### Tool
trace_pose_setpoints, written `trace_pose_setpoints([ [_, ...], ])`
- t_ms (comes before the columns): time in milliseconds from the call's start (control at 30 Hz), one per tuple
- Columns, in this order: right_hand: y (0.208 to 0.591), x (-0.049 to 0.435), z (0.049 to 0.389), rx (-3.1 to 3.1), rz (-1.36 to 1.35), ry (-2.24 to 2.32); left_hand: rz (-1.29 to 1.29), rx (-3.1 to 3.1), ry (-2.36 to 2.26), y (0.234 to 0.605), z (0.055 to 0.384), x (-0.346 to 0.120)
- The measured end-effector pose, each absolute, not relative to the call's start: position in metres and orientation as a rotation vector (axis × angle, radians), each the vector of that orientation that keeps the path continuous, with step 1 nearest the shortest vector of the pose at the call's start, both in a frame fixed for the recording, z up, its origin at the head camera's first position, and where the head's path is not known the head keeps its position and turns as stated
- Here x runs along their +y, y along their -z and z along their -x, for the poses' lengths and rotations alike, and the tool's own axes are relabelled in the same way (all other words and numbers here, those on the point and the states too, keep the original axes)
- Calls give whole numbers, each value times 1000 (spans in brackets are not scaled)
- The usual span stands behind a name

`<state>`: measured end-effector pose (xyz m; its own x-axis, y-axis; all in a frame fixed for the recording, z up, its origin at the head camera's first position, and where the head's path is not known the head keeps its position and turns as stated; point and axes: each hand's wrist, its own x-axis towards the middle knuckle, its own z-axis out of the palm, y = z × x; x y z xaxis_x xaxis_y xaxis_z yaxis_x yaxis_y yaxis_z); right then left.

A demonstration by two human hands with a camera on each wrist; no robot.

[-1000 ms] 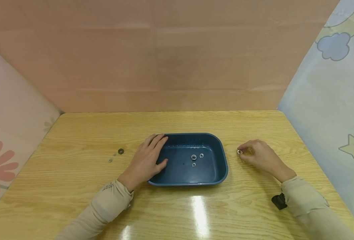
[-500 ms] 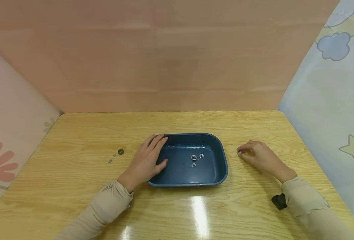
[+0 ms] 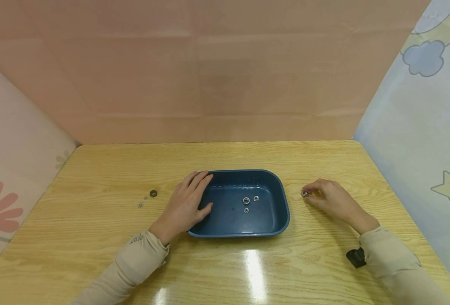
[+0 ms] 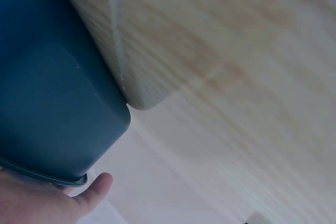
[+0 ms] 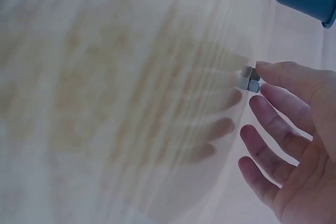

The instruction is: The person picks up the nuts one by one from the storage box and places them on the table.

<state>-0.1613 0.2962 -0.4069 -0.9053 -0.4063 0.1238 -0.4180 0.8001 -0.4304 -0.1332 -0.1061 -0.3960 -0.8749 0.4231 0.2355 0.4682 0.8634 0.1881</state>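
My right hand [image 3: 329, 199] pinches a silver hex nut [image 3: 304, 193] between thumb and index fingertip, to the right of a blue plastic bin [image 3: 225, 224]. In the right wrist view the nut [image 5: 254, 80] sits right at the glossy tabletop, and the other fingers of the right hand [image 5: 294, 129] are spread. The left hand [image 3: 184, 203] rests over the bin's left rim, its fingers along the back corner and the thumb over the inside. The left wrist view shows the thumb beside the bin rim [image 4: 39, 177]. Inside the bin lie three silver nuts [image 3: 246, 201].
Left of the bin, a dark hex nut [image 3: 153, 193], a small silver nut [image 3: 140, 205] and a tiny one [image 3: 145, 198] lie on the wood-grain table [image 3: 95, 228]. A pinkish-brown backdrop [image 3: 225, 84] stands behind, with patterned side panels left and right.
The nut in the right fingertips has turned and sunk slightly; its bright ring face no longer shows as before. The left hand and the bin have stayed put.
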Motion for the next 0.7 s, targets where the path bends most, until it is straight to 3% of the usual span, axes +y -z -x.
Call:
trace_pose_setpoints([
  [700,388,272,147,-2832,-665,-735,675,-2868,363,395,132,-105],
])
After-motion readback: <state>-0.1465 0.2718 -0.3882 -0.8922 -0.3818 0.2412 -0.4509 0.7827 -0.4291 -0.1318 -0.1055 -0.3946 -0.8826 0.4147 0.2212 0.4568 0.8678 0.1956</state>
